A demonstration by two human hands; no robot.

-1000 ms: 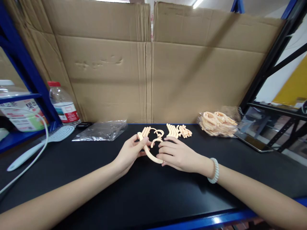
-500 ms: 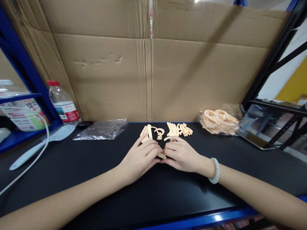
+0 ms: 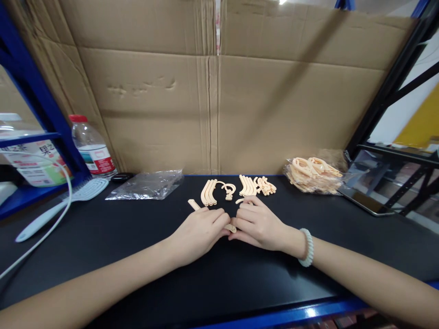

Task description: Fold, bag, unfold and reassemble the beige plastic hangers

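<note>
My left hand (image 3: 202, 230) is closed round a long cream piece (image 3: 194, 204), whose one end sticks out at the upper left and the other between my hands. My right hand (image 3: 259, 224) is closed against that piece's near end; a curved cream strip (image 3: 240, 201) shows at its fingertips. Beyond my left hand lie several curved strips (image 3: 208, 193) side by side, with a hook-shaped piece (image 3: 228, 188) to their right. Behind my right hand are a row of similar strips (image 3: 247, 186) and a cluster of small pieces (image 3: 266, 186).
At the back right a plastic bag (image 3: 310, 176) holds cream parts beside a tablet-like slab (image 3: 365, 201). On the left are a flat clear bag (image 3: 146, 185), a black object (image 3: 122, 177), a hairbrush (image 3: 44, 221), a white cable (image 3: 51, 233) and a bottle (image 3: 94, 153).
My left fingers have drawn back from the left row of strips, which now shows fully. The long piece's far end is now turned out to the left.
</note>
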